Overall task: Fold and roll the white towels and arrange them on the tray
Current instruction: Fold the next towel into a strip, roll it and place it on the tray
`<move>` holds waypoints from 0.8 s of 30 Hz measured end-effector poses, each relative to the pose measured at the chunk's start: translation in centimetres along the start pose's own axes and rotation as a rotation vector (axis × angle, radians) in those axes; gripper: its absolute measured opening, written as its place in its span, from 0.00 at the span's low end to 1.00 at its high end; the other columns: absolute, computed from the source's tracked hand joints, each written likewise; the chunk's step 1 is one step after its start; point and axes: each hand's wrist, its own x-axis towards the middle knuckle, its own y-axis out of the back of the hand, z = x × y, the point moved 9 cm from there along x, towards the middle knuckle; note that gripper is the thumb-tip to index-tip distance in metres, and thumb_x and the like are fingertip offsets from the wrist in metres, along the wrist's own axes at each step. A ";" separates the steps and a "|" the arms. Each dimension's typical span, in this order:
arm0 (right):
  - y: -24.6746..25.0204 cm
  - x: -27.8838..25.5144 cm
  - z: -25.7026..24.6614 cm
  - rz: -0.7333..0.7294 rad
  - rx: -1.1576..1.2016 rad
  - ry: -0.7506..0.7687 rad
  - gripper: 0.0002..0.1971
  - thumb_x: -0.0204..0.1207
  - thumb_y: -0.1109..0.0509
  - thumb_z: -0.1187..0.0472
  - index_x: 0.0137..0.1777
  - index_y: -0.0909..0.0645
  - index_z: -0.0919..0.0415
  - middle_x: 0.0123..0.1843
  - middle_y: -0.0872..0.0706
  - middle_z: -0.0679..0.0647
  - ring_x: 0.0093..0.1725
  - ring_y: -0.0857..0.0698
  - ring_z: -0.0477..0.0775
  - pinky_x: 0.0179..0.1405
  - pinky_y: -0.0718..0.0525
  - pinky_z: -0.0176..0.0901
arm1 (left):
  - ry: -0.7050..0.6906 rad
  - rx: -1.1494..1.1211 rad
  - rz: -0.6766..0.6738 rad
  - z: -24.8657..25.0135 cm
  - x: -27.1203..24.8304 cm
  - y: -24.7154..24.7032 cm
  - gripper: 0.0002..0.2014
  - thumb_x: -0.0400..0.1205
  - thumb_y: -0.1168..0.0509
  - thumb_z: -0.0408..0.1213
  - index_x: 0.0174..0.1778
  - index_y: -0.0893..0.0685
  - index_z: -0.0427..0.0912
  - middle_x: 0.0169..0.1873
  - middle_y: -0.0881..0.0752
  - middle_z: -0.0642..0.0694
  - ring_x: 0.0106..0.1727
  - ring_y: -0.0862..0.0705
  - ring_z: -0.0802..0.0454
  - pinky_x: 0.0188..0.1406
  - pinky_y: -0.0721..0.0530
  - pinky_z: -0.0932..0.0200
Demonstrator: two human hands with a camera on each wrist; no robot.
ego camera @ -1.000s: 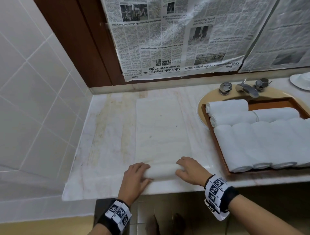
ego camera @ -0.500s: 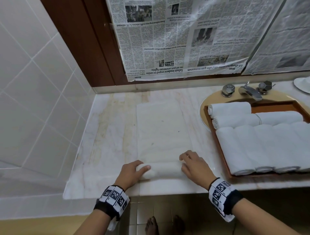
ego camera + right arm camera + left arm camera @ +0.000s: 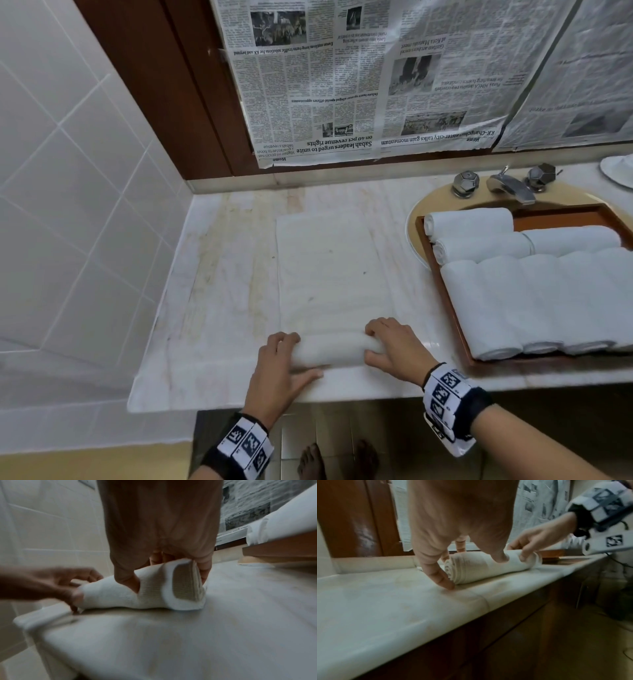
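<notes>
A white towel lies folded into a long strip on the marble counter, its near end wound into a roll. My left hand grips the roll's left end, thumb on the near side and fingers over the top. My right hand grips the right end the same way. To the right, a brown wooden tray holds several rolled white towels.
The tray sits over a beige sink with a chrome tap and two knobs. Newspaper covers the wall behind. A tiled wall bounds the counter at left. A white dish shows at far right. My feet stand below.
The roll has advanced a little away from me along the strip and grown thicker. Both hands have shifted their hold on its ends.
</notes>
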 end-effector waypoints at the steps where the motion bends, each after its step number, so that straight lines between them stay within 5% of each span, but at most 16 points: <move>1: 0.0 0.3 0.3 -0.024 0.062 -0.029 0.25 0.67 0.40 0.37 0.58 0.24 0.51 0.55 0.20 0.46 0.54 0.24 0.51 0.55 0.27 0.46 | -0.019 0.006 -0.002 -0.2 0.1 0.0 0.30 0.74 0.24 0.58 0.69 0.24 0.55 0.65 0.28 0.58 0.61 0.24 0.53 0.57 0.20 0.58; 4: 0.2 1.1 1.1 -0.076 0.190 -0.077 0.24 0.60 0.39 0.34 0.50 0.24 0.48 0.50 0.19 0.46 0.50 0.22 0.51 0.52 0.23 0.46 | -0.031 0.008 -0.011 -1.1 1.3 1.1 0.25 0.74 0.23 0.47 0.67 0.18 0.53 0.62 0.18 0.55 0.59 0.17 0.51 0.57 0.19 0.57; 7: 0.5 1.3 1.2 -0.143 0.247 -0.095 0.16 0.71 0.30 0.44 0.51 0.19 0.55 0.52 0.18 0.49 0.50 0.20 0.50 0.51 0.22 0.42 | 0.024 -0.074 -0.117 -1.8 2.7 2.1 0.21 0.70 0.21 0.49 0.59 0.12 0.55 0.52 0.12 0.57 0.52 0.14 0.58 0.54 0.17 0.59; 10: 0.7 1.3 1.8 -0.133 0.271 -0.124 0.12 0.78 0.33 0.51 0.47 0.16 0.60 0.50 0.18 0.49 0.47 0.19 0.48 0.50 0.21 0.41 | 0.138 -0.264 -0.296 -2.6 2.7 2.1 0.18 0.70 0.18 0.47 0.56 0.10 0.54 0.44 0.08 0.58 0.46 0.12 0.66 0.45 0.16 0.68; 16: 1.8 -1.0 -1.5 0.326 -0.190 0.152 0.14 0.83 0.45 0.50 0.52 0.19 0.55 0.48 0.20 0.51 0.41 0.19 0.55 0.38 0.22 0.47 | 0.262 -0.439 -0.324 -3.6 1.6 1.7 0.18 0.74 0.23 0.57 0.53 0.12 0.51 0.41 0.08 0.53 0.43 0.09 0.57 0.38 0.14 0.61; 19: 1.4 -1.9 -2.3 0.334 -0.182 0.266 0.14 0.80 0.39 0.43 0.54 0.19 0.51 0.51 0.20 0.47 0.45 0.21 0.50 0.44 0.22 0.45 | 0.321 -0.431 -0.277 -3.4 1.3 2.0 0.15 0.77 0.25 0.55 0.49 0.11 0.48 0.38 0.09 0.51 0.40 0.10 0.55 0.35 0.13 0.61; 22: 0.3 -1.3 -1.7 0.212 -0.221 0.297 0.22 0.75 0.37 0.39 0.64 0.21 0.50 0.58 0.19 0.48 0.53 0.18 0.52 0.52 0.21 0.46 | 0.395 -0.376 -0.257 -3.3 1.0 2.0 0.18 0.78 0.27 0.57 0.49 0.12 0.44 0.45 0.10 0.47 0.45 0.11 0.49 0.43 0.10 0.53; 24: 0.3 -0.2 -1.1 0.084 -0.130 0.244 0.24 0.78 0.38 0.38 0.69 0.21 0.49 0.62 0.19 0.46 0.61 0.21 0.51 0.59 0.26 0.46 | 0.339 -0.192 -0.191 -2.6 1.4 2.6 0.24 0.79 0.28 0.55 0.66 0.18 0.46 0.61 0.17 0.47 0.55 0.16 0.50 0.53 0.16 0.55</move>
